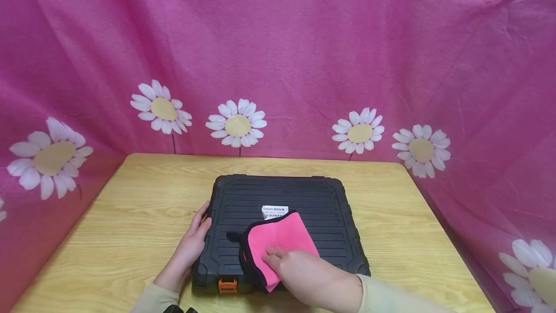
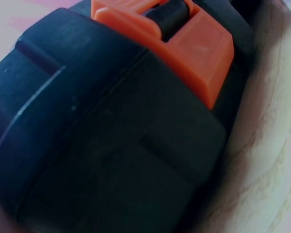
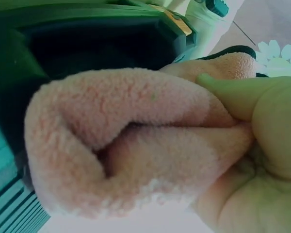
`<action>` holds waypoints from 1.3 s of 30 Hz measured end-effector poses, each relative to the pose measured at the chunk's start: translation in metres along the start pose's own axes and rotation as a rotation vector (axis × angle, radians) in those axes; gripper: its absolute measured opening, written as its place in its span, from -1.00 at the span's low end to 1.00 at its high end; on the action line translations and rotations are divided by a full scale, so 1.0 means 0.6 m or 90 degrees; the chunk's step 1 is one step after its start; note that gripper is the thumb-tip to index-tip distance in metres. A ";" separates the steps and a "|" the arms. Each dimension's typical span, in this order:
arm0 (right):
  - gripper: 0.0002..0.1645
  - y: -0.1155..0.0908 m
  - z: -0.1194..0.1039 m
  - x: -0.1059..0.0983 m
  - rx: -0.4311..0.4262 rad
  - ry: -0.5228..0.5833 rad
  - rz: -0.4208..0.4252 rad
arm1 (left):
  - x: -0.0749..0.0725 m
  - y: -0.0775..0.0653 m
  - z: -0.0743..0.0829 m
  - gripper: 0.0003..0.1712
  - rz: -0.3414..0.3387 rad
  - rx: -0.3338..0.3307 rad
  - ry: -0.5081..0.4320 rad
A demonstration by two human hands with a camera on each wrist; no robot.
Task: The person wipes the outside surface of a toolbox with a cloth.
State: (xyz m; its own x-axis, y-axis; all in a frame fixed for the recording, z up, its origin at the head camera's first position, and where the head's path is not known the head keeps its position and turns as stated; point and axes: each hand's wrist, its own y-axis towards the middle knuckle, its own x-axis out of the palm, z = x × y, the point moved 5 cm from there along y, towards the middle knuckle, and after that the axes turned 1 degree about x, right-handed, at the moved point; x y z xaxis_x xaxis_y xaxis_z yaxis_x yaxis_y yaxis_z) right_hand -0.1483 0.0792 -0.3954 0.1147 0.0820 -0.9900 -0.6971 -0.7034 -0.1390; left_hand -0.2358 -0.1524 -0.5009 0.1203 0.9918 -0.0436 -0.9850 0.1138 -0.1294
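Observation:
A black ribbed plastic case (image 1: 282, 187) lies flat on the table, lid up. On its front edge is an orange latch (image 1: 228, 286), seen up close in the left wrist view. My left hand (image 1: 190, 248) rests against the case's left side, its fingers fairly straight along it. A folded pink cloth (image 1: 288, 235) with black edging lies over the lid's front middle. My right hand (image 1: 308, 274) presses on the cloth. In the right wrist view the thumb and palm pinch a fluffy fold. The cloth partly covers a white label (image 1: 275, 210).
The case stands on a light wooden table (image 1: 143, 206). Behind the table and along both sides hangs a magenta curtain (image 1: 282, 62) printed with daisies. A small dark object (image 1: 175, 309) shows at the bottom edge by my left sleeve.

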 end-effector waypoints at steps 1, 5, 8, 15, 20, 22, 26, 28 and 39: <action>-0.42 -0.001 0.001 0.000 0.000 0.002 0.001 | 0.000 0.000 0.000 -0.34 -0.001 0.002 0.000; -0.42 0.000 0.006 -0.002 0.002 0.025 -0.004 | 0.000 0.001 0.001 -0.33 -0.008 0.006 -0.002; -0.45 0.003 0.013 -0.005 -0.007 0.039 0.010 | 0.000 0.000 0.001 -0.33 -0.011 0.007 -0.005; -0.52 0.022 0.045 -0.011 -0.001 0.113 0.027 | -0.001 0.000 0.002 -0.33 -0.010 0.002 0.007; -0.52 0.042 0.074 -0.017 -0.006 0.125 0.043 | -0.001 0.001 0.000 -0.33 -0.010 -0.007 0.012; -0.53 0.050 0.087 -0.018 -0.006 0.133 0.052 | -0.001 0.001 -0.001 -0.33 -0.009 -0.009 0.014; -0.57 0.068 0.119 -0.016 0.005 0.146 0.079 | 0.001 0.001 -0.003 -0.33 -0.009 -0.014 0.009; -0.57 0.075 0.136 -0.015 0.016 0.152 0.093 | 0.002 0.000 -0.003 -0.33 -0.009 -0.016 0.007; -0.86 0.110 0.215 -0.020 0.082 0.238 0.102 | 0.004 0.001 -0.002 -0.33 -0.005 -0.015 0.013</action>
State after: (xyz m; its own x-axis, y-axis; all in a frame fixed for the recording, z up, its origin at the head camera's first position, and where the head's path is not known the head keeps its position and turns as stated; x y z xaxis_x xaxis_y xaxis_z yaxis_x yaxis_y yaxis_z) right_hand -0.2871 0.1231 -0.3958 0.2296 -0.2989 -0.9263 -0.8071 -0.5903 -0.0095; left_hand -0.2361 -0.1502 -0.5020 0.1313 0.9893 -0.0632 -0.9809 0.1204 -0.1529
